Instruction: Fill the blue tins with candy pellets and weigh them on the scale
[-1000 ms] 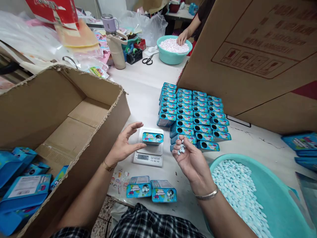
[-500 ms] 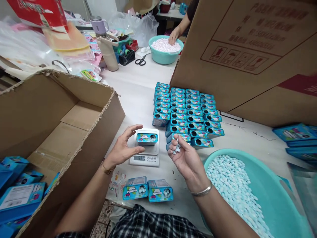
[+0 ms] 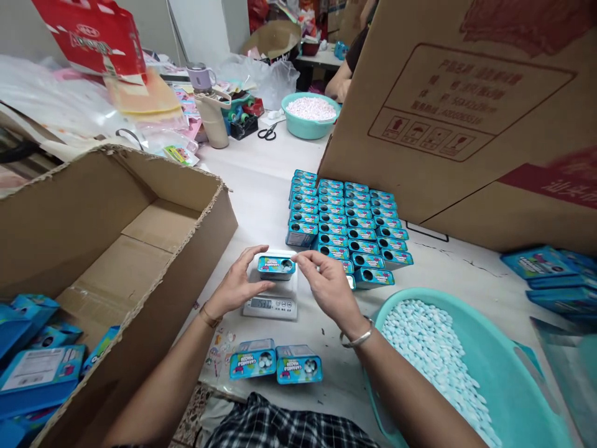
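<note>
A small blue candy box point(image 3: 269, 266) with a round hole in its top stands on a white digital scale point(image 3: 290, 308). My left hand point(image 3: 233, 285) curves around the box's left side, thumb and fingers spread apart; whether it touches the box I cannot tell. At the hole on the right end of the box are the pinched fingertips of my right hand point(image 3: 330, 285), closed, its contents hidden by the fingers. Close to me lie two more boxes point(image 3: 249, 367), pale candies showing in their holes. Right of my right hand is a turquoise tub point(image 3: 517, 392) of pale blue candies point(image 3: 433, 348).
Rows of similar boxes point(image 3: 333, 221) stand behind the scale, against a large carton point(image 3: 420, 186). An open carton point(image 3: 205, 233) with blue boxes inside is at left. Farther back are scissors point(image 3: 267, 133), a bottle point(image 3: 212, 121), a second basin point(image 3: 305, 129) and a person's arm point(image 3: 340, 84).
My right hand has moved left from beside the scale to the box's hole; pale candies showed in its fingers before. The other person's hand has left the far basin.
</note>
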A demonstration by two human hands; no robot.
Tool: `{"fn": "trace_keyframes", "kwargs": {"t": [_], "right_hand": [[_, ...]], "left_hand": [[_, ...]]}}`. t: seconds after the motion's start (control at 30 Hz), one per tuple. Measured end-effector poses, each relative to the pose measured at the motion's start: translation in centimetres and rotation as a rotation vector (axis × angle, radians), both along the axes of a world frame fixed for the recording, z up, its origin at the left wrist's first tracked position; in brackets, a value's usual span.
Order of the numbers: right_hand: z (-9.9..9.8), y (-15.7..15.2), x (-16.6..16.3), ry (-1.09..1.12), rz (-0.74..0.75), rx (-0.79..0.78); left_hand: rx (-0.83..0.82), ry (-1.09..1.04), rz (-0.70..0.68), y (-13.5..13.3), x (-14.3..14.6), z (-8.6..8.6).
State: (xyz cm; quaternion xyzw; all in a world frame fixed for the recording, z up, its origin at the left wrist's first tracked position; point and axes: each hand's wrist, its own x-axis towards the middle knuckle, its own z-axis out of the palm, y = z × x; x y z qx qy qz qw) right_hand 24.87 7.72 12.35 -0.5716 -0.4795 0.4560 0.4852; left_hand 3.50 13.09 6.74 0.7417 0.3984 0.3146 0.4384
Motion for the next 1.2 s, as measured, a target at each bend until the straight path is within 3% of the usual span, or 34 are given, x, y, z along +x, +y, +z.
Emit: {"fn": "trace_keyframes", "kwargs": {"t": [0.1,0.27,0.57,0.7,0.87,1.0,1.2], "right_hand": [[-0.4,1.0,-0.9,-0.129,0.079,0.065],[-0.7,1.0,-0.4,-0.081,0.045,0.034],[2.4,-2.7,5.1,0.335,-0.155,-0.117],[2.5,-5.7,6.9,0.523,-0.240,-0.169],[1.3,-9.9,9.2,0.633,-0.348,-0.221],[0.6,-12.5,10.8,0.671,-0.422,-0.237],[0.4,-14.6,12.3,0.719,-0.514,-0.208]], "left_hand": [[0.010,-0.008,0.004,-0.2,-0.2,0.1],[-0.002,-0.003,0.017,-0.4,-0.6,0.3],[0.063,0.029,-0.008,-0.2,0.5,0.3],[0.072,0.083,0.014,-0.2,0.8,0.3],[0.112,0.071,0.216,3.0,0.9,1.9],[0.165,0.267,0.458,6.8,2.3,3.1],[0.152,0.441,0.640,10.3,4.5,1.1]]}}
